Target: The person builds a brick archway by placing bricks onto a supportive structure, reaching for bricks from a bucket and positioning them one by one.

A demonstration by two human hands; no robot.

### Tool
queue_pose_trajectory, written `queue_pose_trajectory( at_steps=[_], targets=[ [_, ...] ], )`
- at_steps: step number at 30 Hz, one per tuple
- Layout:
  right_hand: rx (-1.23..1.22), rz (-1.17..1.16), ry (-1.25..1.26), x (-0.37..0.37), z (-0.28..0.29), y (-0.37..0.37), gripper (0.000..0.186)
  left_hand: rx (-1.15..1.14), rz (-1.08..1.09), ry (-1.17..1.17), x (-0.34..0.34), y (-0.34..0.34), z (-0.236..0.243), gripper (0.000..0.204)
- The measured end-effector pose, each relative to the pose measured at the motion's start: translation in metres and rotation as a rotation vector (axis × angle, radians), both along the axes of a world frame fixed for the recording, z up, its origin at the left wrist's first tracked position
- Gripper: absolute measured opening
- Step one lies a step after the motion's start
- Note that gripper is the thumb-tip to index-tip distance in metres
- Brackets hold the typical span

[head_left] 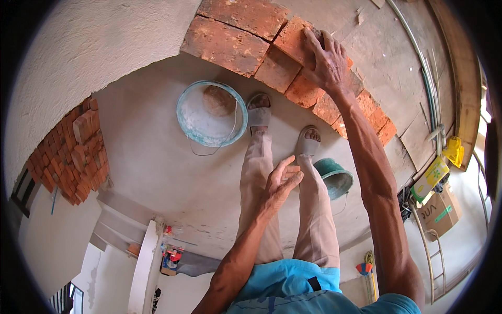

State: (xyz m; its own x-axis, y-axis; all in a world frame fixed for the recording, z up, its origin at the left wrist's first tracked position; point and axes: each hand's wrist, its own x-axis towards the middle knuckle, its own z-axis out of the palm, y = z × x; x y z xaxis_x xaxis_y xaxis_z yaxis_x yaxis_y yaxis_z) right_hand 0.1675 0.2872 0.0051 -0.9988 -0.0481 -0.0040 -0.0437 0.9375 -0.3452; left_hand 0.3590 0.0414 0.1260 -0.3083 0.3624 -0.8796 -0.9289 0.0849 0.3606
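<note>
My right hand [329, 64] reaches forward with its fingers bent over the end of an orange-red brick [294, 42]. That brick lies on a course of bricks [227, 46] running from the plastered wall toward the right. Dusty marks cover the bricks. My left hand [282, 183] hangs above my legs, holding nothing, with thumb and fingers apart. A pale blue-green bucket [189, 132], whitish inside with a brown patch, stands on the floor near my feet. A smaller dark green bucket [330, 168] sits beside my right leg.
A big brick pile [73, 152] stands at the left, next to a rough plastered wall [104, 36]. Long thin pipes [418, 57] lie along the right. A cardboard box [439, 214], a yellow-green bag [430, 179] and a metal ladder frame [431, 256] are at the lower right.
</note>
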Motion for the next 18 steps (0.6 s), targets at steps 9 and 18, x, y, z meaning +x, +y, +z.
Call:
queue_pose_trajectory(
  at_steps=[9, 18],
  targets=[
    [0.018, 0.011, 0.086, -0.005, -0.014, -0.005, 0.094, 0.008, -0.010, -0.051, -0.010, 0.005, 0.001, 0.084],
    [0.060, 0.037, 0.022, -0.007, -0.008, 0.000, 0.091, -0.013, -0.053, -0.092, -0.014, 0.008, -0.003, 0.080]
  ],
)
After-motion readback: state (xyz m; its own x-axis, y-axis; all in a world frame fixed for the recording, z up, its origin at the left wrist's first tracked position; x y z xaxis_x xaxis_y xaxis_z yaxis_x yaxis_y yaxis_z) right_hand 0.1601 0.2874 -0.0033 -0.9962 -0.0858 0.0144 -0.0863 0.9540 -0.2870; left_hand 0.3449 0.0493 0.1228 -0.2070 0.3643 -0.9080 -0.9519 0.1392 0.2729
